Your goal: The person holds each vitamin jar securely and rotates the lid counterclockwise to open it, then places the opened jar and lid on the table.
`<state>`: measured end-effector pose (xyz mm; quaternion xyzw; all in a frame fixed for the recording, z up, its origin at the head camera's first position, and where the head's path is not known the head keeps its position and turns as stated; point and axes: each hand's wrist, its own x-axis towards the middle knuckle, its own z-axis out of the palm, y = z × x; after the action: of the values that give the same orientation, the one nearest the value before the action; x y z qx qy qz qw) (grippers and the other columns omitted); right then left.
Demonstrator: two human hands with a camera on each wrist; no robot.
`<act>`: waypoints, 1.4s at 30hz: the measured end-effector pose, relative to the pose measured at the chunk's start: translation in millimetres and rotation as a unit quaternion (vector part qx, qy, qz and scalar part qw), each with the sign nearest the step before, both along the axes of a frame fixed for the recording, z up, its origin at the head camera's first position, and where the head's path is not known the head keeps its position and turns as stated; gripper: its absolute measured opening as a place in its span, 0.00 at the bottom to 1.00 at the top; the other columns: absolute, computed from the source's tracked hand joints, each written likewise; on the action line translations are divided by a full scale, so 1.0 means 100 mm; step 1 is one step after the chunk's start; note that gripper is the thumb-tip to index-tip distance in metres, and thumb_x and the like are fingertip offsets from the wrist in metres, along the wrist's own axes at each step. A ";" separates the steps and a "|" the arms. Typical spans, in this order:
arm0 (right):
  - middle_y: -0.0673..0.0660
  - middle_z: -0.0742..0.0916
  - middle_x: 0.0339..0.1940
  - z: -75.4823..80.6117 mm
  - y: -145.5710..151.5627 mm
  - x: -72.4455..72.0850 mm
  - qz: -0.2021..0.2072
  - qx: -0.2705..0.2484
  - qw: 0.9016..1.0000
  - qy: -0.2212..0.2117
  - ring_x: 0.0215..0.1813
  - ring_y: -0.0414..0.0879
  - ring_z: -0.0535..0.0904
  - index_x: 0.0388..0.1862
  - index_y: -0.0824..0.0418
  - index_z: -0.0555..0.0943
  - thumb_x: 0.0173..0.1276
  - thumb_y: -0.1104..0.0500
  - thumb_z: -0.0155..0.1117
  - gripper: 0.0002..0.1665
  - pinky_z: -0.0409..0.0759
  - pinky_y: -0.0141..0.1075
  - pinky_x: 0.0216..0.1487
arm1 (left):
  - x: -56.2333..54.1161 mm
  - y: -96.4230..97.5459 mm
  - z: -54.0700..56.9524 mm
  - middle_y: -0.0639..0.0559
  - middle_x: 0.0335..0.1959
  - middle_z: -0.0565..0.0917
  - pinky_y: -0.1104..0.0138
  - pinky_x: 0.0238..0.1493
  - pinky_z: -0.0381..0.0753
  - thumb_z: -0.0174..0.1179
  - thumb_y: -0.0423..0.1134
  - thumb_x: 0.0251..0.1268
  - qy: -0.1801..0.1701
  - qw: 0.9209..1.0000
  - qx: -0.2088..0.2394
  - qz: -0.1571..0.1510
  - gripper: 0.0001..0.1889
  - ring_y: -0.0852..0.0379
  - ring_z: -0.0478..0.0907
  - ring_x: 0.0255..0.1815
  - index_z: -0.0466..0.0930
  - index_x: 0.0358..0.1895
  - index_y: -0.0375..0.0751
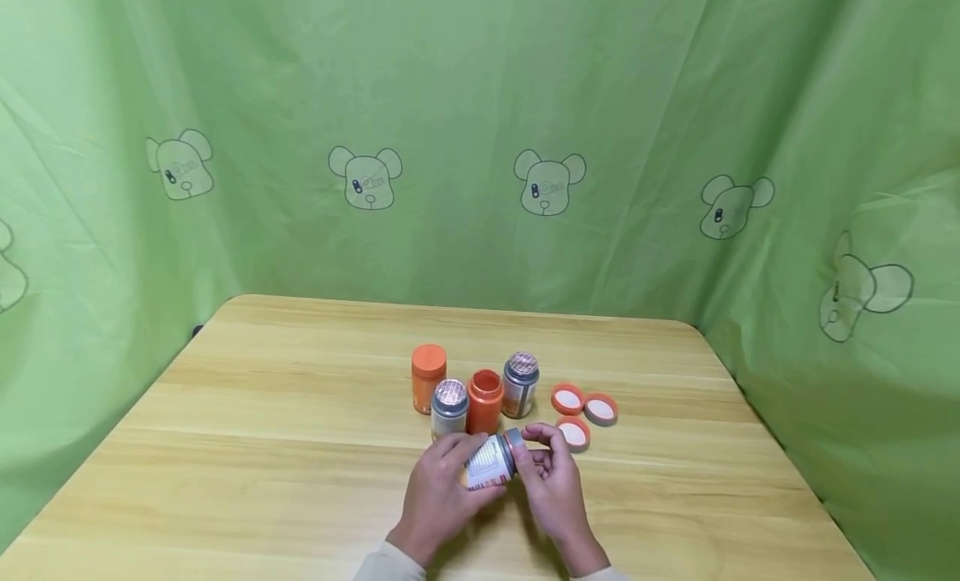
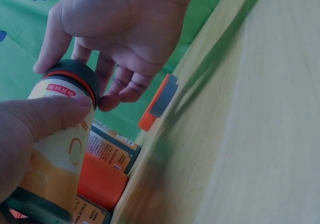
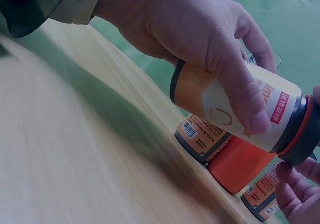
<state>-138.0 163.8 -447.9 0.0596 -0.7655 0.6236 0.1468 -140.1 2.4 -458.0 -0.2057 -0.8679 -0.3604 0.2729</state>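
Note:
My left hand (image 1: 442, 489) grips a white-and-orange pill bottle (image 1: 486, 464) tilted on its side, its thumb across the label. At the bottle's neck, my right hand (image 1: 553, 485) has thumb and fingers around the dark grey cap (image 2: 79, 71). A red-orange ring (image 3: 296, 126) shows along the cap's lower edge. Just beyond the hands stand two grey bottles with foil-sealed tops, one on the left (image 1: 450, 406) and one on the right (image 1: 520, 385). An uncapped orange bottle (image 1: 485, 402) is between them, and a capped orange bottle (image 1: 429, 379) stands behind at left.
Three loose caps lie white inside up to the right of the bottles: an orange cap (image 1: 567, 398) and two grey-sided caps, one at right (image 1: 601, 409) and one nearer (image 1: 573, 433). A green curtain (image 1: 465, 247) surrounds the wooden table (image 1: 262, 448).

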 end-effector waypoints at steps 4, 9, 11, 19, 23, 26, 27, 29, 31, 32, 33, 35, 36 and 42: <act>0.68 0.74 0.54 0.00 0.00 0.00 0.021 -0.029 0.999 0.008 0.44 0.42 0.79 0.56 0.75 0.67 0.70 0.70 0.55 0.18 0.79 0.31 0.43 | 0.00 0.00 0.00 0.49 0.43 0.83 0.60 0.41 0.80 0.81 0.47 0.35 0.000 1.000 0.000 -0.001 0.32 0.54 0.80 0.40 0.84 0.50 0.42; 0.69 0.74 0.54 -0.02 0.01 0.01 0.021 -0.026 0.999 0.020 0.44 0.41 0.79 0.56 0.75 0.67 0.71 0.70 0.54 0.17 0.79 0.31 0.43 | 0.00 0.01 0.00 0.49 0.43 0.83 0.61 0.41 0.80 0.81 0.47 0.35 -0.003 1.000 -0.001 -0.004 0.32 0.54 0.79 0.39 0.84 0.50 0.42; 0.67 0.75 0.53 -0.02 0.01 0.01 0.010 -0.013 1.000 0.016 0.42 0.40 0.79 0.56 0.73 0.67 0.72 0.67 0.55 0.17 0.79 0.31 0.42 | 0.00 0.01 0.00 0.49 0.43 0.83 0.61 0.41 0.80 0.81 0.47 0.35 -0.009 1.000 0.000 -0.005 0.32 0.55 0.79 0.39 0.84 0.50 0.42; 0.69 0.73 0.55 -0.01 0.01 0.01 0.023 -0.035 0.999 0.005 0.45 0.42 0.79 0.56 0.75 0.66 0.69 0.72 0.53 0.18 0.79 0.31 0.44 | 0.00 0.00 -0.02 0.49 0.43 0.83 0.61 0.41 0.80 0.81 0.47 0.35 -0.004 1.000 0.002 -0.004 0.32 0.54 0.80 0.39 0.84 0.50 0.42; 0.70 0.73 0.55 0.01 0.01 0.01 0.021 -0.032 0.999 0.003 0.47 0.43 0.78 0.56 0.76 0.66 0.71 0.70 0.53 0.18 0.79 0.31 0.45 | 0.00 0.00 -0.02 0.49 0.43 0.83 0.61 0.41 0.80 0.81 0.48 0.34 -0.005 1.000 0.002 -0.003 0.32 0.54 0.80 0.40 0.84 0.50 0.42; 0.68 0.75 0.55 0.00 0.00 0.01 0.000 -0.007 1.000 -0.014 0.44 0.43 0.79 0.57 0.74 0.66 0.72 0.65 0.55 0.19 0.79 0.31 0.43 | 0.00 0.00 -0.02 0.49 0.44 0.83 0.61 0.42 0.80 0.80 0.49 0.34 -0.014 1.000 -0.001 -0.002 0.33 0.54 0.80 0.40 0.83 0.51 0.43; 0.68 0.75 0.55 0.00 0.00 0.01 -0.007 0.000 1.000 -0.020 0.42 0.42 0.79 0.57 0.73 0.67 0.72 0.64 0.56 0.20 0.78 0.30 0.41 | 0.00 0.00 -0.02 0.49 0.44 0.83 0.61 0.42 0.80 0.80 0.50 0.35 -0.016 1.000 -0.003 -0.001 0.33 0.54 0.79 0.40 0.83 0.51 0.43; 0.66 0.76 0.55 0.00 0.00 0.01 -0.013 0.006 1.000 -0.028 0.40 0.42 0.79 0.57 0.72 0.67 0.71 0.63 0.58 0.21 0.78 0.31 0.40 | 0.00 -0.01 -0.02 0.49 0.44 0.83 0.60 0.42 0.80 0.80 0.50 0.35 -0.017 1.000 -0.005 0.000 0.33 0.54 0.79 0.41 0.83 0.51 0.43; 0.67 0.75 0.55 0.00 0.00 0.01 -0.007 -0.003 1.000 -0.025 0.40 0.42 0.80 0.57 0.72 0.67 0.71 0.65 0.58 0.20 0.79 0.31 0.40 | 0.00 -0.01 -0.02 0.49 0.44 0.83 0.60 0.42 0.80 0.80 0.50 0.34 -0.013 1.000 -0.007 0.002 0.33 0.54 0.80 0.40 0.84 0.51 0.43; 0.67 0.74 0.56 0.00 0.00 0.01 -0.002 -0.011 1.000 -0.021 0.41 0.42 0.80 0.57 0.72 0.66 0.71 0.66 0.57 0.20 0.79 0.31 0.41 | 0.00 -0.01 -0.02 0.49 0.44 0.83 0.60 0.42 0.80 0.80 0.49 0.34 -0.010 1.000 -0.007 0.002 0.33 0.54 0.80 0.40 0.84 0.51 0.43; 0.68 0.73 0.56 0.00 0.00 0.01 0.005 -0.020 1.000 -0.018 0.42 0.43 0.80 0.57 0.73 0.66 0.71 0.67 0.57 0.19 0.79 0.31 0.42 | 0.00 -0.01 -0.03 0.49 0.44 0.83 0.60 0.42 0.80 0.81 0.49 0.33 -0.006 1.000 -0.007 0.001 0.33 0.54 0.80 0.40 0.84 0.50 0.42; 0.68 0.72 0.57 0.01 0.01 0.01 0.018 -0.035 0.999 -0.009 0.45 0.44 0.80 0.58 0.74 0.65 0.71 0.69 0.54 0.19 0.80 0.32 0.44 | 0.00 0.00 -0.03 0.49 0.43 0.83 0.61 0.42 0.80 0.81 0.49 0.33 0.000 1.000 -0.005 0.000 0.33 0.54 0.80 0.40 0.84 0.50 0.42; 0.69 0.71 0.57 0.01 0.01 0.01 0.022 -0.038 0.999 -0.005 0.47 0.44 0.80 0.58 0.74 0.65 0.71 0.70 0.53 0.19 0.79 0.32 0.45 | -0.01 0.00 -0.03 0.49 0.43 0.83 0.61 0.41 0.80 0.81 0.48 0.33 0.002 1.000 -0.005 -0.001 0.33 0.54 0.80 0.40 0.84 0.50 0.42; 0.67 0.74 0.55 0.02 0.01 0.00 0.001 -0.002 1.000 -0.007 0.41 0.42 0.80 0.57 0.72 0.66 0.72 0.66 0.57 0.19 0.79 0.31 0.41 | 0.00 0.01 0.00 0.49 0.44 0.83 0.61 0.42 0.80 0.80 0.49 0.35 -0.015 1.000 -0.002 -0.005 0.33 0.55 0.80 0.40 0.84 0.51 0.42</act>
<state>-137.9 164.4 -445.8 0.0560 -0.7653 0.6255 0.1413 -140.3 3.5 -457.8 -0.2053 -0.8714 -0.3636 0.2575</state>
